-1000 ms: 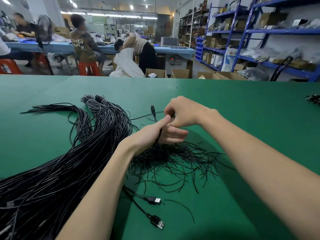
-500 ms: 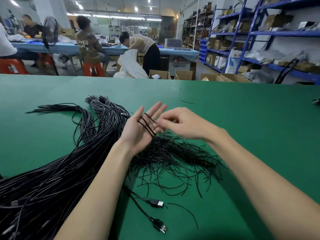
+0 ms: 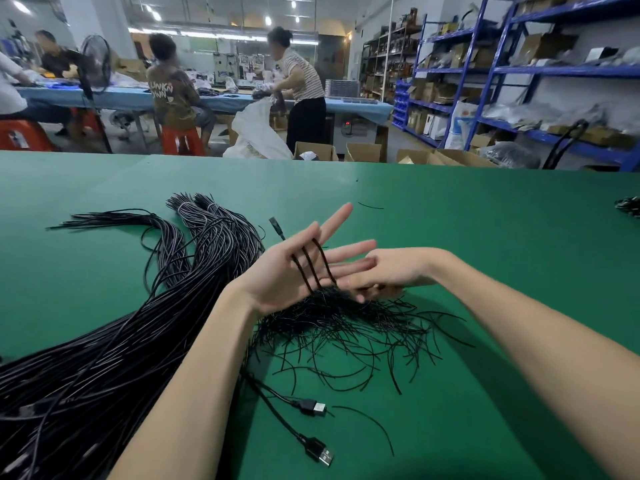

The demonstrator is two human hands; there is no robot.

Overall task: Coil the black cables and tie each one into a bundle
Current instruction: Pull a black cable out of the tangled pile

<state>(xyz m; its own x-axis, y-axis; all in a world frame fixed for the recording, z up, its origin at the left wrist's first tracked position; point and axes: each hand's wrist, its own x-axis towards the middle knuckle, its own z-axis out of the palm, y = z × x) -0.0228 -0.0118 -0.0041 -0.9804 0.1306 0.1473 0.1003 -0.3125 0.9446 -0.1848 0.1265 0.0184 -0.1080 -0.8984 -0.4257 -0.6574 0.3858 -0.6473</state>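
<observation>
Over the middle of the green worktop [image 3: 450,237] I see the left hand [image 3: 294,271] held palm up, fingers straight and spread, with three turns of one black cable [image 3: 313,268] lying across the palm and round the hand; nothing in that grip is curled. The right hand [image 3: 391,271] sits just beside it, its fingers bent low at the left fingertips, but whether they pinch the cable I cannot tell. I judge this as mid-coil: the next move calls for feeding more cable round the left hand, then taking a tie from the heap of thin black ties [image 3: 346,327] directly beneath. The turns run from the base of the fingers slantwise toward the heel of the palm, so the coil's long axis lies across the hand. The uncoiled cables [image 3: 114,341] stretch from near left away toward the far middle, and two USB plugs [image 3: 317,427] lie near me
</observation>
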